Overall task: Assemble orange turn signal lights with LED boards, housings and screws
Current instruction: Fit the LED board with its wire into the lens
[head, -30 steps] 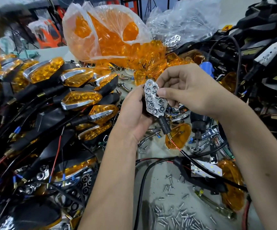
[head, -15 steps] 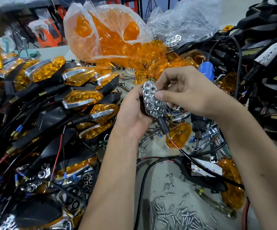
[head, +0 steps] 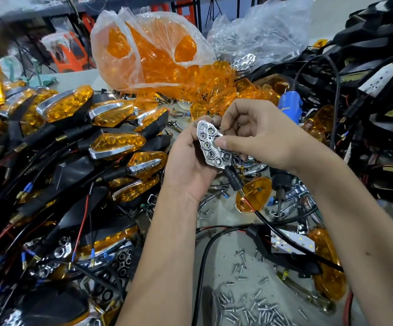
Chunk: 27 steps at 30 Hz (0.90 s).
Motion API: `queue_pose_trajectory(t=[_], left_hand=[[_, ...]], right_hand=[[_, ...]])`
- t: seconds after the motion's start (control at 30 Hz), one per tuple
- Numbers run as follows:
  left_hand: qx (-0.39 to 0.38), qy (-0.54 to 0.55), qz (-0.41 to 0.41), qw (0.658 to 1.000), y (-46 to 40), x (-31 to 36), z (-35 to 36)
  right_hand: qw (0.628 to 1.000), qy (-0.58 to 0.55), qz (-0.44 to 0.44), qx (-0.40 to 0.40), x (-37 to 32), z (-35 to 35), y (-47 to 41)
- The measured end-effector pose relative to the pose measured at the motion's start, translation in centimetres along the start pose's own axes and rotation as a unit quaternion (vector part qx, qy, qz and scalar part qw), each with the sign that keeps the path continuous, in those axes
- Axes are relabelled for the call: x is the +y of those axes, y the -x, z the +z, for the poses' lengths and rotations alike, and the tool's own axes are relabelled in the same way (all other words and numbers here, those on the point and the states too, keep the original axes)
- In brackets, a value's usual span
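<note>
Left hand [head: 188, 165] is still cupping the housing with the chrome reflector [head: 212, 145] on its face, held up over the worktop [head: 223, 262]; right hand [head: 259, 135] has been sliding its thumb from the plate's edge onto the middle cells, fingers curled and pinching it. Reads as pressing the reflector home. Screws [head: 249, 304] are lying loose below, so fastening looks not yet started.
</note>
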<state>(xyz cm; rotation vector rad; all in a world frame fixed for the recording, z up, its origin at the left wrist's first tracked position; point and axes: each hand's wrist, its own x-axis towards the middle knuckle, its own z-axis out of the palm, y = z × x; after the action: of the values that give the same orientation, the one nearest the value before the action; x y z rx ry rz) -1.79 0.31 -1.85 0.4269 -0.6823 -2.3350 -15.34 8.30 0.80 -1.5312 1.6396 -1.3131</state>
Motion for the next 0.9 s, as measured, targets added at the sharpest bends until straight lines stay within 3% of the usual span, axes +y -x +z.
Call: queue_pose_trajectory(t=[0.3,0.47,0.67,0.8,0.9], left_hand=[[-0.003,0.031,0.020,0.999,0.3,0.3,0.7],[-0.003,0.005,0.059,0.998,0.3,0.2,0.8],[0.000,-0.018,0.067,0.998,0.2,0.2,0.9],[0.060,-0.187,0.109,0.974,-0.1,1.1,-0.2],[0.022,-0.279,0.134,0.951,0.2,2.0,-0.8]], right_hand=[[0.999,-0.001,0.042,-0.009,0.2,0.4,0.3],[0.993,0.004,0.100,-0.055,0.2,0.3,0.4],[0.996,-0.024,0.078,-0.026,0.1,0.2,0.5],[0.996,-0.046,0.081,0.005,0.6,-0.6,0.7],[0.995,-0.041,0.084,0.016,1.0,-1.3,0.8]])
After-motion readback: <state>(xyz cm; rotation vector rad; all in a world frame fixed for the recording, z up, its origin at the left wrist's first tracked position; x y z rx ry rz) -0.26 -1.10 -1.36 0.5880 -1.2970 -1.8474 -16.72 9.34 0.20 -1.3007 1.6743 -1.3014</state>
